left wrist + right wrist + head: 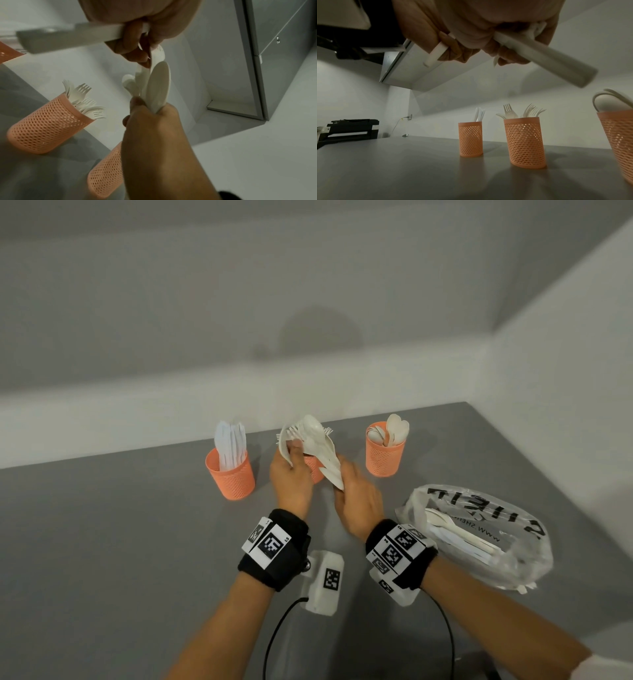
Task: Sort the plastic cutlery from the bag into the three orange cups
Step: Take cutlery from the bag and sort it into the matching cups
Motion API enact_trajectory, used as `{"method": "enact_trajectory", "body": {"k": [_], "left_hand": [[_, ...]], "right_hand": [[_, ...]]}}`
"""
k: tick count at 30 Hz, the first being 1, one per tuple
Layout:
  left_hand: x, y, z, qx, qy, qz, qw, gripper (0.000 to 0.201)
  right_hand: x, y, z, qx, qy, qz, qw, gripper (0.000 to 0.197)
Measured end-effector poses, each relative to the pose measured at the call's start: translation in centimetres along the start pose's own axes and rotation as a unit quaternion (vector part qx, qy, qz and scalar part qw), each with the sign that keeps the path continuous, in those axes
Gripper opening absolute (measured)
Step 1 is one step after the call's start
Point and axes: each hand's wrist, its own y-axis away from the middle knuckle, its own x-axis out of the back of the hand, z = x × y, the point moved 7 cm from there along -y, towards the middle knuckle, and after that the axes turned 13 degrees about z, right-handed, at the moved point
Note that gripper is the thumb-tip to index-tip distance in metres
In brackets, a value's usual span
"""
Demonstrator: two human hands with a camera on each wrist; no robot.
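Three orange mesh cups stand in a row: the left cup [230,474] holds knives, the middle cup [524,142] holds forks, the right cup [385,455] holds spoons. In the head view both hands hide most of the middle cup. A white cutlery bundle [318,446] of spoons and forks is held above the middle cup. My right hand [358,501] grips its handles from below, and its fingers curl round white handles [547,58]. My left hand [291,467] pinches a piece at the bundle's left side; there it also grips a flat handle [68,36]. The clear bag [479,535] lies at right with more cutlery inside.
A grey table [120,542] meets a white wall behind the cups. A white marker block [323,580] with a black cable sits between my forearms. A black device [349,128] stands far left on the table in the right wrist view.
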Motion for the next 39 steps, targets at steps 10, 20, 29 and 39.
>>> {"method": "enact_trajectory", "body": {"k": [10, 20, 29, 39], "left_hand": [[4.1, -4.5, -1.7, 0.286, 0.194, 0.111, 0.932, 0.038], [2.3, -2.5, -2.6, 0.242, 0.048, -0.113, 0.963, 0.023], [3.0, -5.0, 1.1, -0.04, -0.103, -0.043, 0.993, 0.012], [3.2, -3.5, -0.3, -0.058, -0.125, -0.104, 0.985, 0.02]], "right_hand": [[-1.6, 1.0, 1.7, -0.309, -0.41, -0.153, 0.844, 0.02], [-4.0, 2.7, -2.4, -0.375, -0.62, -0.422, 0.544, 0.035], [-3.8, 2.2, -3.3, -0.348, -0.592, -0.409, 0.601, 0.04], [-2.6, 0.7, -0.9, -0.28, -0.382, -0.251, 0.844, 0.023]]}}
